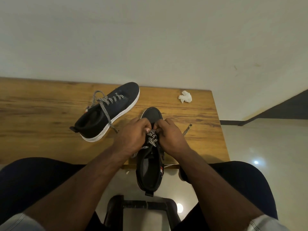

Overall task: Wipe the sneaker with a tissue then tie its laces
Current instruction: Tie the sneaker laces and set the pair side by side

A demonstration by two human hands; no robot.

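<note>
Wooden table [50, 114], laces [152, 139] between both hands.

A sneaker [150, 157] is set lengthwise at the near edge of the tabletop [41, 130], its toe pointed away toward the wall and its heel overhanging the edge above the floor. The left hand [131, 135] is placed on its left side and the right hand [171, 137] on its right, and the laces [152, 138] are pinched between them over the forefoot. One lace end [187, 130] is trailed onto the tabletop to the right. A second sneaker [108, 112] is laid farther back and to the left, angled with its toe toward the far right. A crumpled tissue [185, 97] is left near the far right corner, well apart from both.
</note>
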